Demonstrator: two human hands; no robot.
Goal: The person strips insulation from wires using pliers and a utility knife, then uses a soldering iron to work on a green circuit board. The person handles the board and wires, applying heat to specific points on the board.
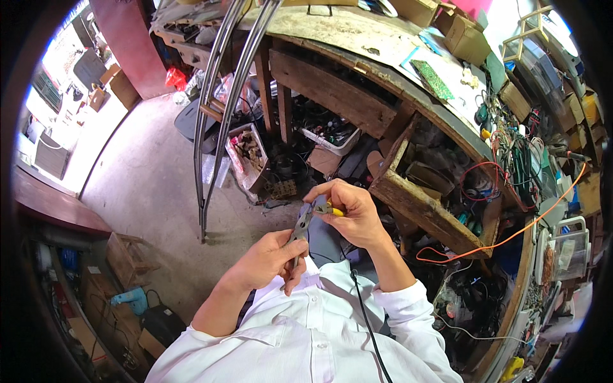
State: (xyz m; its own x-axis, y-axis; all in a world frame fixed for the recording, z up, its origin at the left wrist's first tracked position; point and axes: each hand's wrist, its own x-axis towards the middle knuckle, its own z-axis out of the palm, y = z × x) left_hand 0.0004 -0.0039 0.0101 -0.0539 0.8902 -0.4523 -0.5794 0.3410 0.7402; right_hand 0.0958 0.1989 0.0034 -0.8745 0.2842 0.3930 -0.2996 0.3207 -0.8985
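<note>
My left hand [274,256] is closed around a pair of grey metal pliers [301,225], held upright in front of my shirt with the jaws up. My right hand [350,212] pinches a small yellow piece with a grey part [335,210] at the jaw end of the pliers; what exactly it is, I cannot make out. The fingertips of that hand are right against the tool's head. A thin black cable [364,306] hangs down over my white shirt.
A cluttered workbench [332,24] curves around ahead and right, with an open wooden drawer [415,214], tangled cables and an orange cord [503,242]. Bent metal tubes [203,159] stand ahead left, near boxes of scrap. A wooden stool [124,252] and blue drill [131,299] are low at left.
</note>
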